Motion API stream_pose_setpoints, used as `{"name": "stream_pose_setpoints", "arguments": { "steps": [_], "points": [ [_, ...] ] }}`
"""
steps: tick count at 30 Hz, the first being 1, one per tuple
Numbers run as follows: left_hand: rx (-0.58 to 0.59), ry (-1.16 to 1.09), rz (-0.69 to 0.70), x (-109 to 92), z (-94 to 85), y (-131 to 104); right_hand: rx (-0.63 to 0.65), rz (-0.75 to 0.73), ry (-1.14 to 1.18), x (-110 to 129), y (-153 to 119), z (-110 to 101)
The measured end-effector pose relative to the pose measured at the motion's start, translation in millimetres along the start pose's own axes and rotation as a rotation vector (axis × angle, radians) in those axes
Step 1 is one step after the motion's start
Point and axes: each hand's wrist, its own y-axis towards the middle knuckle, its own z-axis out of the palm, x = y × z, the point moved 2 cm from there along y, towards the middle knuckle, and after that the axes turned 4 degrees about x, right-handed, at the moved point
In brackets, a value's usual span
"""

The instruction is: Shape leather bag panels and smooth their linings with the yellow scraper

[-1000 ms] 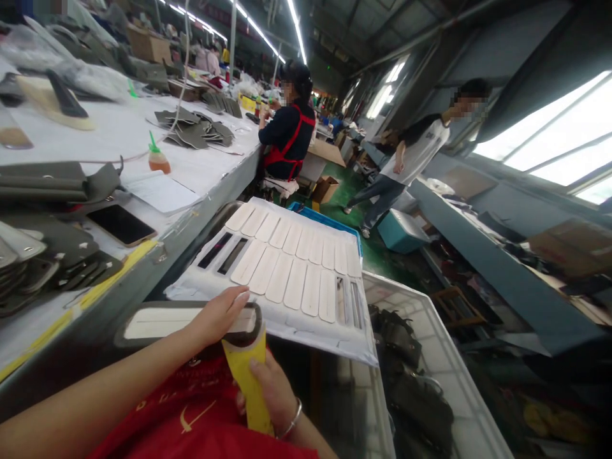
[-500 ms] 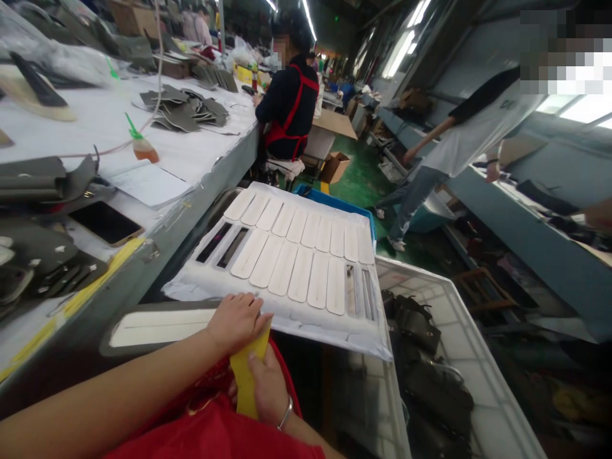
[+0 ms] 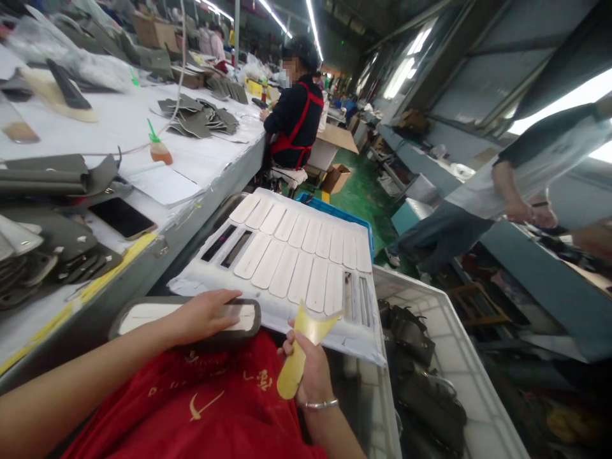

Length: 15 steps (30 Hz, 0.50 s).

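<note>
My left hand (image 3: 203,315) lies with its fingers stretched out over a white strip (image 3: 152,311) set on a rounded dark grey piece (image 3: 257,309) at my lap. My right hand (image 3: 313,373) is closed around a flat yellow scraper (image 3: 313,326), its wide notched end pointing up and away from me. Just beyond both hands, a white-covered board (image 3: 196,280) carries two rows of rounded white strips (image 3: 289,233). Several of its slots show dark or bare. The scraper's wide end overlaps the board's near edge in view.
On the left a white worktable (image 3: 210,162) bears a phone (image 3: 122,217), a green-tipped glue bottle (image 3: 160,150) and grey pieces (image 3: 198,118). A white crate (image 3: 442,325) with dark bags stands at the right. One person (image 3: 296,115) sits ahead; another (image 3: 526,172) stands right.
My left hand has moved left off the scraper onto the white strip. My right hand has shifted right with the scraper. The standing person has come nearer.
</note>
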Motion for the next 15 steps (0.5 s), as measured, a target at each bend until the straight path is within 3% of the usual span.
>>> {"name": "stream_pose_setpoints", "arguments": {
  "steps": [4,8,15],
  "points": [
    [0.057,0.151,0.049,4.9,8.4,-11.3,-0.169,-0.156,0.041,-15.4,18.2,28.7],
    [0.051,0.204,0.007,2.2,13.5,-4.2,-0.177,-0.249,-0.009,-35.8,35.2,56.9],
    [0.074,0.186,-0.053,2.9,14.2,3.3,-0.242,-0.343,-0.129,-54.4,52.9,66.7]
  ]
}}
